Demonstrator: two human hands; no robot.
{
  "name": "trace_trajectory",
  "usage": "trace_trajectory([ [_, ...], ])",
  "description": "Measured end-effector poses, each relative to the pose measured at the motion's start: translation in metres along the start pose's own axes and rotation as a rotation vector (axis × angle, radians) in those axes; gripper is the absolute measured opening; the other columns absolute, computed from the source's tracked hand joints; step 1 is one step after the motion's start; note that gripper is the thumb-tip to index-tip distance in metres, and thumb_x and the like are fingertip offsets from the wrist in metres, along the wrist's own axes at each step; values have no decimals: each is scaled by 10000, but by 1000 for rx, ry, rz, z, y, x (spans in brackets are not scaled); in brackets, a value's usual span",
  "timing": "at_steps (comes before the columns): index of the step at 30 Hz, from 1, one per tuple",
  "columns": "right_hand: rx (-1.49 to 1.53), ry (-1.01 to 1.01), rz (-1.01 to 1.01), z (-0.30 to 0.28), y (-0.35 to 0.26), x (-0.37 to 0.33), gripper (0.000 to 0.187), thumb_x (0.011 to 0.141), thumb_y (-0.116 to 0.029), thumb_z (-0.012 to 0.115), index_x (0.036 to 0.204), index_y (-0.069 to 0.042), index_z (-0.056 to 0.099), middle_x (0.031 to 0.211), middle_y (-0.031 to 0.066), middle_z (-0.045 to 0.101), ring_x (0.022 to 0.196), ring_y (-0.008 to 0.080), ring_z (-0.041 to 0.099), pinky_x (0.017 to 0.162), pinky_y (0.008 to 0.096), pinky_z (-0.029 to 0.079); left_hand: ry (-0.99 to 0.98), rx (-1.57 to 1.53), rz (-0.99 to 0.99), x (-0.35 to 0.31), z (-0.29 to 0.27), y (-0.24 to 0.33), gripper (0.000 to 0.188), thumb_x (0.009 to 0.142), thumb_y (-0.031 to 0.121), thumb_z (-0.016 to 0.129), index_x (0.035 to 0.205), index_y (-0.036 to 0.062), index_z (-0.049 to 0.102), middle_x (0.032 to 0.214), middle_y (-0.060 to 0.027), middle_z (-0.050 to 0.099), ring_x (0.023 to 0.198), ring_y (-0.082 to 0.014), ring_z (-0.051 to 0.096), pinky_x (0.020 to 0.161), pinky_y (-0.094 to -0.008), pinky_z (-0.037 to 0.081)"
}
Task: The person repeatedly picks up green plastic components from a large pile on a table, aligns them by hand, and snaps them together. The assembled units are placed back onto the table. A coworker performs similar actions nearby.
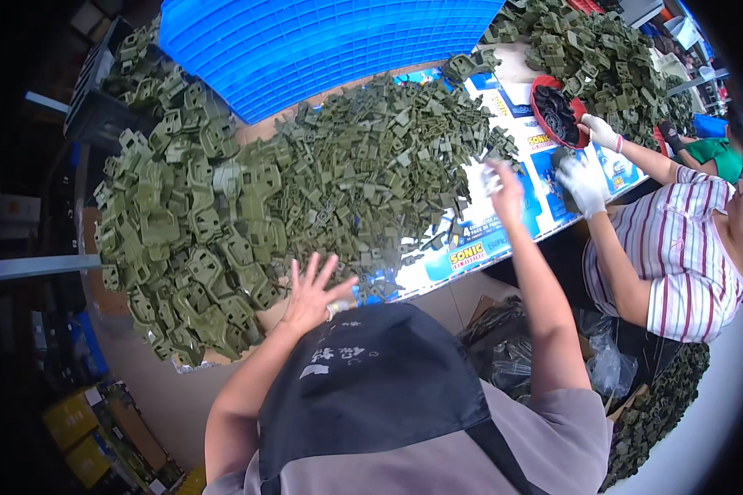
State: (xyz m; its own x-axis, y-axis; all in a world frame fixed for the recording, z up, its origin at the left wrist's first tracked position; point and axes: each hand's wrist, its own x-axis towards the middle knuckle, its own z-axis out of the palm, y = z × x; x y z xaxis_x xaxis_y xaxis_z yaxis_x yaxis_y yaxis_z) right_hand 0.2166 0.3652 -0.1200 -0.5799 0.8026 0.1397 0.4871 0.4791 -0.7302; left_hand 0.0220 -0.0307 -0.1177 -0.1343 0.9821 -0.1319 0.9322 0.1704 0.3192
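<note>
The left hand (309,293), fingers spread wide and empty, hovers at the near edge of the heap of olive-green plastic clips (347,173) on the bench (462,309). The heap lies just ahead. The right hand (504,188) reaches its far right fringe; its grip is blurred.

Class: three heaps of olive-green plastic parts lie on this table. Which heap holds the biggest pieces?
The left heap, beside the person's spread left hand: its brackets are chunkier than those in the middle heap or far heap.
</note>
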Motion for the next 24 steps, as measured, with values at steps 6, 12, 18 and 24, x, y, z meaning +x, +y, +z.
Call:
trace_trajectory([
  [6,-197,382,159,-4,172,86,578,771,-74,488,1342,-64,399,1239,252,479,1199,347,421,1023,371,306,-164,55,163,42,-30,6,863,657,92,648,1376,418,298,1491,-84,173,1367,-347,161,1043,-635,131],
  [12,169,155,50,65,103,110,372,820,-115,558,1190,-73,556,1237,145,526,1173,273,478,1008,338,336,-289,-6,234,66,-21,10,740,790,107,549,1379,443,254,1487,-76,178,1348,-334,225,1009,-658,197],
  [18,268,-232,-398,79,-31,65,449,792,-276,645,1193,-97,552,1273,154,506,1214,307,457,1010,380,359,-234,204,690,104,24,8,452,830,269,492,1278,257,437,1485,-37,201,1354,-223,228,1019,-566,289],
  [24,60,224,-54,69,37,187,421,689,8,535,1094,-88,600,1009,166,603,996,319,556,885,373,410,-354,105,398,104,-9,4,339,820,297,522,1123,154,574,1451,-18,259,1349,-230,230,1000,-576,297],
])
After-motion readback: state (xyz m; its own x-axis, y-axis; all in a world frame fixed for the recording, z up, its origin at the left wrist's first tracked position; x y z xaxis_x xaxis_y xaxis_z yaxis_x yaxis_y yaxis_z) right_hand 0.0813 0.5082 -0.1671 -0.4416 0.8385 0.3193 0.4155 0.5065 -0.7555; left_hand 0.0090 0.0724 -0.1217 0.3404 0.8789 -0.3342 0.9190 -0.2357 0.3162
